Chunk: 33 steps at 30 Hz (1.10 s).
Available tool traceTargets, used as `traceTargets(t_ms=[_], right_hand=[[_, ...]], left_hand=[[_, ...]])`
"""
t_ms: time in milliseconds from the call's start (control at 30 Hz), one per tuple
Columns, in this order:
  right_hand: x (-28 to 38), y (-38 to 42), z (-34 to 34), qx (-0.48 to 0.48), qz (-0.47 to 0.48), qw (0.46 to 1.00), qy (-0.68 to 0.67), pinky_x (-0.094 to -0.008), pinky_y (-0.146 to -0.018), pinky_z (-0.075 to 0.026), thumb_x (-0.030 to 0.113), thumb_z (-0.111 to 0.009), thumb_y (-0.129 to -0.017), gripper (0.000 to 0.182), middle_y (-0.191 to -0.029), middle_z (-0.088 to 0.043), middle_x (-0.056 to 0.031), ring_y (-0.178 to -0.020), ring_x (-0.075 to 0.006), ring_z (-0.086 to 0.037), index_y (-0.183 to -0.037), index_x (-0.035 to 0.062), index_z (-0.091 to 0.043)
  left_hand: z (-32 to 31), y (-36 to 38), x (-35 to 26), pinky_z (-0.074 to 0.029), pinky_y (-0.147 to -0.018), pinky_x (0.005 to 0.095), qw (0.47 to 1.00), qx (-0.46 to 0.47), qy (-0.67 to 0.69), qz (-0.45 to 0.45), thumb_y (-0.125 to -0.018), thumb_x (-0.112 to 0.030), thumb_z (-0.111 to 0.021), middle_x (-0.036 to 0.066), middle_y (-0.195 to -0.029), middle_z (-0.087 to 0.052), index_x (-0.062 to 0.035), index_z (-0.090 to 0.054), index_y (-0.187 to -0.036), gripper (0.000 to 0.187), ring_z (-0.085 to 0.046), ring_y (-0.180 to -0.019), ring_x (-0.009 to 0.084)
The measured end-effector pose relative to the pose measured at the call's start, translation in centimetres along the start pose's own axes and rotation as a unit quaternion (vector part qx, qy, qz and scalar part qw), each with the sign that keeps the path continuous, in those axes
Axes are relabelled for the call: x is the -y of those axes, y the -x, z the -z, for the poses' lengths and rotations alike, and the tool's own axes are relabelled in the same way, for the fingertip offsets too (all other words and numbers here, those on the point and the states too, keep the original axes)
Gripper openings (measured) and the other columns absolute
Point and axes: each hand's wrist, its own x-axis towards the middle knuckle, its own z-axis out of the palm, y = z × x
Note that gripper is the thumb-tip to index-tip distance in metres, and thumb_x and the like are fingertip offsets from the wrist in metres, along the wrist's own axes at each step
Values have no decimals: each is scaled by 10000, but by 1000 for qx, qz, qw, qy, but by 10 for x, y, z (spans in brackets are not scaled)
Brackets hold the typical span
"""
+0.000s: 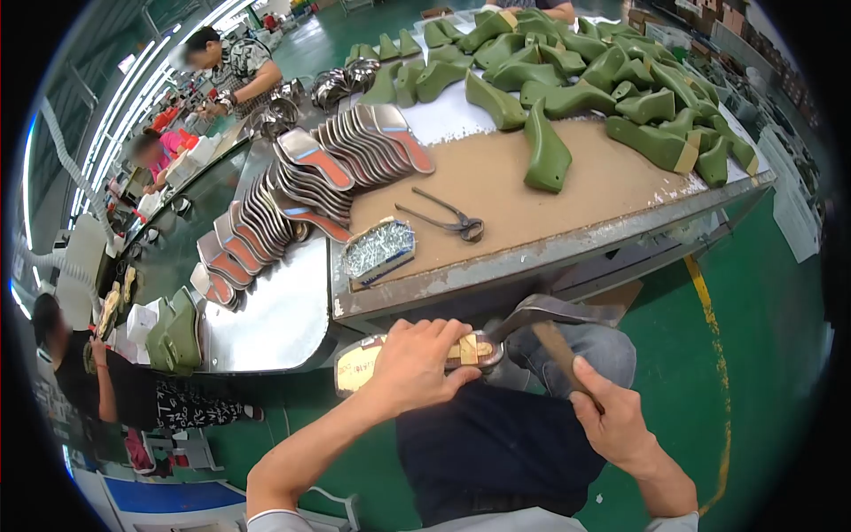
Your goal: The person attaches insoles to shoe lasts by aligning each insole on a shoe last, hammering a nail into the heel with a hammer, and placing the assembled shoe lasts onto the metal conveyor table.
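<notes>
In my lap lies a lasted shoe [356, 365], bottom up, its cream sole side partly hidden by my fingers. My left hand [421, 359] is closed over its middle. A hammer [558, 353] with a wooden handle is gripped in my right hand [612, 412]. Its dark metal head is over my knee, close to the right end of the shoe. On the table's near part stand a small box of nails [381, 250] and a pair of pincers [456, 222], its handles spread apart.
Rows of stacked soles [257, 222] stand left of the pincers. Green shoe lasts [547, 151] are heaped across the back and right of the brown-topped table [532, 222]. More green lasts [173, 332] stand at the lower left. Several people [239, 71] work along the left side.
</notes>
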Motion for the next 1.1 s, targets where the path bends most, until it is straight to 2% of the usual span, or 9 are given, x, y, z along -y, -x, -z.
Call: traceTargets(t_ms=[133,233,267,333,567,667,800,867,1100], right_hand=[[13,6,39,-148,-8,988,-49,-334,-435,-425,-42,-609,-845,157,-637,-566,-118,-481,-146,-532,-999,-15,-627],[12,44,40,-198,-88,886,-411,-327,-422,-400,-35,-582,-839,51,-616,-544,-119,-476,-140,-529,-873,-12,-612],[-1,47,27,-89,-65,973,-205,-331,-433,-411,-20,-611,-842,106,-629,-552,-120,-487,-176,-545,-944,-5,-634],[9,16,-8,48,0,997,56,-342,-497,-465,6,-700,-839,297,-691,-594,-116,-548,-270,-573,-1134,24,-677],[20,26,19,-207,-52,959,-187,-301,-483,-444,-1,-676,-836,117,-649,-561,-121,-558,-132,-577,-947,-13,-641],[2,36,-2,1,-12,999,32,-314,-453,-425,54,-729,-847,199,-612,-527,-120,-519,-178,-567,-1031,19,-662],[-14,5,-26,12,38,999,32,-372,-516,-486,16,-780,-791,511,-675,-584,-114,-535,-260,-571,-1280,87,-652],[-18,-17,-3,19,28,994,100,-357,-834,-571,-22,-714,-847,416,-1038,-713,-224,-950,-328,-724,-1255,-9,-636],[-176,-108,28,-12,-30,925,378,-489,-748,-503,68,-653,-894,426,-949,-639,-156,-861,-380,-627,-1315,120,-611]], left_hand=[[-4,1,2,-435,-847,421,1000,0,11,0,-793,-440,-779,86,-980,-672,-93,-613,-1185,550,-650,-940,284],[-4,1,5,-437,-847,423,1000,-3,15,3,-797,-440,-775,87,-975,-669,-93,-611,-1187,547,-650,-947,286],[-5,0,5,-437,-849,423,1000,-9,16,-1,-797,-441,-774,87,-974,-668,-93,-611,-1188,548,-650,-950,287],[-6,1,3,-438,-851,422,1000,-13,17,-9,-796,-444,-774,89,-973,-668,-91,-610,-1186,551,-650,-955,286],[-5,-1,7,-446,-868,413,1000,-3,24,-1,-789,-442,-781,100,-993,-682,-91,-609,-1182,554,-656,-977,280],[-3,-1,6,-443,-881,414,999,1,32,1,-784,-432,-785,103,-1004,-685,-93,-611,-1179,549,-657,-986,283],[-1,1,2,-440,-889,413,1000,2,11,10,-767,-439,-790,119,-1005,-683,-66,-607,-1171,579,-657,-989,293],[-6,-5,6,-452,-856,418,1000,12,-14,-14,-745,-447,-797,125,-986,-679,-59,-599,-1179,615,-661,-963,302],[21,4,10,-531,-725,451,999,3,31,21,-727,-457,-774,168,-933,-684,-72,-543,-1235,678,-687,-807,357]])
